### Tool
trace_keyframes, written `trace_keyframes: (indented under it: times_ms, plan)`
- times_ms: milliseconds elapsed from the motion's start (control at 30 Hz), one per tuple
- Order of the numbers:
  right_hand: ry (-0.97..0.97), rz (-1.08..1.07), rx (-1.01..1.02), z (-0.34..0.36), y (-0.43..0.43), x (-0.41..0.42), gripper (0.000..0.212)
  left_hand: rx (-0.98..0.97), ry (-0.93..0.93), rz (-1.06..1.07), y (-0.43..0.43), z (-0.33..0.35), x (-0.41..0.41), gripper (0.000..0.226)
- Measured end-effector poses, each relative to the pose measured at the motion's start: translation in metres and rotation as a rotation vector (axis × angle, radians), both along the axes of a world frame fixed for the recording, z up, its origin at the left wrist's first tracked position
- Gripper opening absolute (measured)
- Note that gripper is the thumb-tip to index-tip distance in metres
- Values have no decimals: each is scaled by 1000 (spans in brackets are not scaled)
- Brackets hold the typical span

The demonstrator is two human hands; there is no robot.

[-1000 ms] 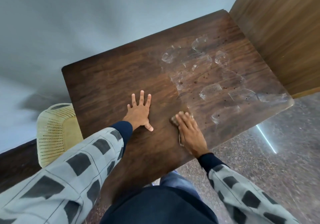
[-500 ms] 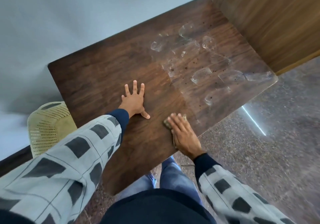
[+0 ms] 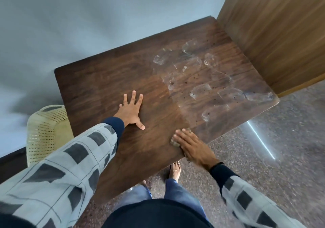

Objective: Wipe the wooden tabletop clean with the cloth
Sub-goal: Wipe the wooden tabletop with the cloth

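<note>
The dark wooden tabletop (image 3: 109,79) fills the middle of the head view. Its right half carries wet smears and dark specks (image 3: 202,79). My left hand (image 3: 131,110) lies flat on the wood with fingers spread. My right hand (image 3: 190,145) presses straight fingers down on a small brownish cloth (image 3: 175,143) at the table's near edge. Most of the cloth is hidden under the fingers; only a corner shows.
A pale yellow perforated basket (image 3: 46,132) stands on the floor left of the table. A wooden panel (image 3: 274,34) rises along the table's right side. A grey wall is behind. Speckled floor (image 3: 263,157) and my bare foot (image 3: 175,171) lie below.
My right hand has slid the cloth toward me, from beside the smears to the table's near edge. My left hand has stayed flat in place.
</note>
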State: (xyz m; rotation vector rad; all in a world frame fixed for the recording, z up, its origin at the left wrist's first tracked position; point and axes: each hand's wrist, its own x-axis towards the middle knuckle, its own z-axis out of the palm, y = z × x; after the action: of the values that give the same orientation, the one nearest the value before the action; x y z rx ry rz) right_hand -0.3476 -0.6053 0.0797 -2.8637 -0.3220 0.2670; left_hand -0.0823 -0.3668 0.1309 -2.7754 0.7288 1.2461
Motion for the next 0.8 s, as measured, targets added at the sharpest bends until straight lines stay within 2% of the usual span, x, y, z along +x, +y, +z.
trace_keyframes:
  times_ms: [133,167,200,267,333,367,467,500,533,667,733,800]
  plan:
    - [43,-391,14,-9,6,45,54,27,-2,-3,-5,3,1,156]
    - [25,-396,31,-10,20,47,54,34,-4,-3,-5,3,0,156]
    - [7,-313,61,-12,31,42,54,39,-7,-1,-4,3,0,156]
    - [-40,-4,104,-12,21,22,53,50,-7,11,-4,2,0,157]
    - [-56,188,37,-12,-20,15,60,58,1,19,-7,1,0,158]
    - [-43,168,3,-13,-35,20,62,62,5,18,-7,2,1,158]
    - [-11,-276,113,-10,-32,50,56,67,12,23,-7,2,1,158]
    - [-26,-357,138,-7,-17,55,54,71,9,21,-7,3,1,158]
    - [-47,-330,153,-8,-5,54,53,75,3,17,-7,3,1,158]
    - [-61,129,104,-12,-31,26,56,92,0,12,-8,4,2,157]
    - [-46,68,60,-14,-50,38,58,96,1,12,-9,3,2,157]
    - [-39,-233,128,-12,-39,68,57,94,7,10,-9,2,3,157]
